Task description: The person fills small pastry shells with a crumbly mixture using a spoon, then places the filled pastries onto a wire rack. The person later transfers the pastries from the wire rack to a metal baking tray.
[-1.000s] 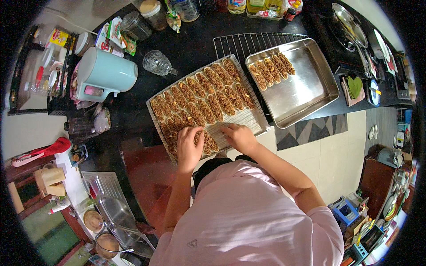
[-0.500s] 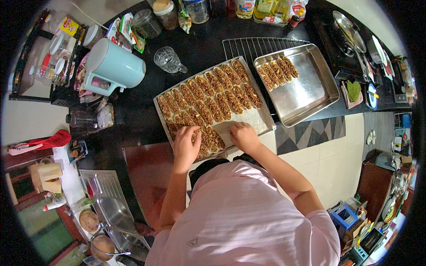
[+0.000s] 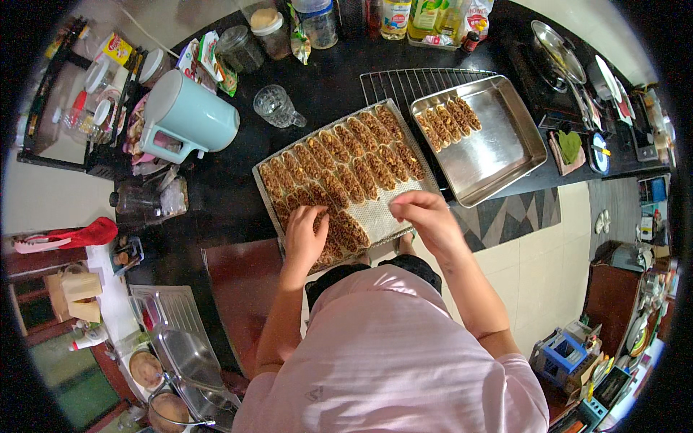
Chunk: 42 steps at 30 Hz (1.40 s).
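A perforated metal baking tray (image 3: 386, 211) lies tilted on the counter. Rows of oblong pieces topped with brown chopped nuts (image 3: 354, 151) cover most of it, leaving bare mesh at its near right. My left hand (image 3: 304, 238) rests over the nut-topped pieces at the near left, fingers bent and thumb apart. Over the bare mesh, my right hand (image 3: 429, 216) is raised with thumb and forefinger pinched together; whatever may be between them is too small to make out. Several similar pieces stand in a row in the deep steel pan (image 3: 498, 155) to the right.
Behind the pan is a wire cooling rack (image 3: 382, 83). A clear glass mug (image 3: 278, 108) and a pale blue kettle (image 3: 191, 115) stand to the left. Jars and oil bottles (image 3: 426, 18) line the back. A steel sink (image 3: 188, 346) is at lower left.
My right hand has lifted and shifted right, away from the nut-topped pieces. My left hand stays nearly in place, with its fingers slightly more spread.
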Each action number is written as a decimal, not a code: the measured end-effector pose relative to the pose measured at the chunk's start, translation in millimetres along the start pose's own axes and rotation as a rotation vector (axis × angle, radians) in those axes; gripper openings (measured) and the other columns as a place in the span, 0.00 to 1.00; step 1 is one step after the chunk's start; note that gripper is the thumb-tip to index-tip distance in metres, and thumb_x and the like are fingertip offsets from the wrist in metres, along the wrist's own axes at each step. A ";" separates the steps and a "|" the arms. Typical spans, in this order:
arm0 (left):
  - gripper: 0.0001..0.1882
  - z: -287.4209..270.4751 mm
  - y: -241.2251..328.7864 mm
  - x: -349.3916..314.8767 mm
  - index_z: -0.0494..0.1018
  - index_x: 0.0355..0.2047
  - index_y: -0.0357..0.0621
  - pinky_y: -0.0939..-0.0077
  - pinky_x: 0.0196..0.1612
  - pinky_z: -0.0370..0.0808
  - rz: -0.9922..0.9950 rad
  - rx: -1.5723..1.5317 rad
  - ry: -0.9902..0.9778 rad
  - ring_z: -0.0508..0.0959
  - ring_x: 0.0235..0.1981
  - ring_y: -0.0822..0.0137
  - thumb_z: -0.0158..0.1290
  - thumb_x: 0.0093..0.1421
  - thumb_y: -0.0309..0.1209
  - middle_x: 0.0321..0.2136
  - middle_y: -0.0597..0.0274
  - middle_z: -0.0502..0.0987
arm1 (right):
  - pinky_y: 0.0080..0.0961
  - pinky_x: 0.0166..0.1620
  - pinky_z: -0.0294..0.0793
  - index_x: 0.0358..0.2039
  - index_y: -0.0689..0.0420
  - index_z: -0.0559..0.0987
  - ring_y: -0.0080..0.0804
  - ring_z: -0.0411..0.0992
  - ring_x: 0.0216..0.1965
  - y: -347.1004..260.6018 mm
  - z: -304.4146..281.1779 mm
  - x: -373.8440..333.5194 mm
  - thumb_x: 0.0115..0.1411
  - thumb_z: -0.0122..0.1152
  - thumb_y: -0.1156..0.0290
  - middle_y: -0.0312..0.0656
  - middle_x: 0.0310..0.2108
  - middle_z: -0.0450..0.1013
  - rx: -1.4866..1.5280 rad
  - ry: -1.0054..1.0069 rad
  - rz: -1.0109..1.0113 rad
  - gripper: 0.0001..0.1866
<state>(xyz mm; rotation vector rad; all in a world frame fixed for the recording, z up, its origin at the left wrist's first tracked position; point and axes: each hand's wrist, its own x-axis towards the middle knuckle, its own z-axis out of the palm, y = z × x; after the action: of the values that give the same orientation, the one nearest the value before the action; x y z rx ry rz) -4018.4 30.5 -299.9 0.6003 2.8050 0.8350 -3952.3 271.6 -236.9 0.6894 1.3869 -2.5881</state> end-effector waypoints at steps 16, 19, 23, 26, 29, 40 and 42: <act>0.09 3.4 3.5 18.0 0.74 0.37 0.40 0.65 0.44 0.70 0.045 -0.083 0.014 0.74 0.40 0.53 0.52 0.57 0.31 0.35 0.53 0.74 | 0.33 0.34 0.70 0.32 0.67 0.79 0.38 0.72 0.29 -128.3 81.6 -101.9 0.53 0.59 0.74 0.53 0.27 0.74 0.000 -1.133 -0.550 0.10; 0.09 -1.6 1.9 18.6 0.74 0.37 0.40 0.65 0.44 0.69 0.029 -0.102 0.063 0.73 0.40 0.53 0.52 0.57 0.30 0.35 0.53 0.74 | 0.29 0.37 0.71 0.33 0.67 0.79 0.36 0.73 0.34 -99.3 57.8 -79.5 0.53 0.59 0.78 0.51 0.34 0.75 -0.358 -0.726 -0.583 0.07; 0.09 -7.4 3.1 16.5 0.74 0.38 0.41 0.62 0.44 0.69 -0.020 -0.059 0.066 0.72 0.40 0.52 0.51 0.58 0.30 0.34 0.52 0.74 | 0.31 0.42 0.72 0.46 0.60 0.74 0.40 0.73 0.39 25.3 1.1 -3.1 0.49 0.66 0.66 0.46 0.37 0.75 -0.927 -0.216 -0.136 0.24; 0.10 -7.3 -10.7 10.1 0.74 0.38 0.41 0.63 0.44 0.69 -0.003 -0.088 0.074 0.72 0.40 0.53 0.51 0.58 0.30 0.34 0.53 0.74 | 0.36 0.44 0.72 0.58 0.56 0.62 0.44 0.72 0.43 98.1 -16.0 18.1 0.45 0.69 0.63 0.47 0.41 0.72 -1.215 -0.224 -0.072 0.40; 0.09 -12.4 -15.8 0.9 0.74 0.38 0.42 0.64 0.44 0.69 -0.050 -0.074 0.079 0.73 0.40 0.53 0.51 0.58 0.31 0.34 0.54 0.74 | 0.39 0.48 0.70 0.59 0.55 0.60 0.49 0.68 0.46 114.1 -10.2 21.9 0.45 0.67 0.66 0.50 0.44 0.68 -1.341 -0.207 -0.108 0.40; 0.09 -7.7 -17.8 -4.8 0.74 0.37 0.43 0.65 0.44 0.69 -0.050 -0.079 0.050 0.72 0.40 0.54 0.52 0.57 0.31 0.33 0.55 0.74 | 0.39 0.47 0.68 0.55 0.59 0.64 0.48 0.66 0.44 120.3 -8.5 17.7 0.44 0.64 0.71 0.49 0.40 0.68 -1.470 -0.097 -0.380 0.35; 0.09 -5.5 -14.5 -2.1 0.74 0.37 0.41 0.63 0.43 0.69 -0.021 -0.076 0.041 0.72 0.39 0.53 0.52 0.57 0.30 0.32 0.54 0.72 | 0.38 0.48 0.68 0.55 0.60 0.64 0.47 0.66 0.45 121.0 -7.9 20.4 0.45 0.62 0.71 0.49 0.42 0.67 -1.532 -0.125 -0.348 0.34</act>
<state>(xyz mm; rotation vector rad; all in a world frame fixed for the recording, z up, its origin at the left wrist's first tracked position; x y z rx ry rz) -4022.7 15.8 -303.3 0.5470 2.7959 0.9552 -3929.4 211.1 -341.4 -0.0069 2.8076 -0.9206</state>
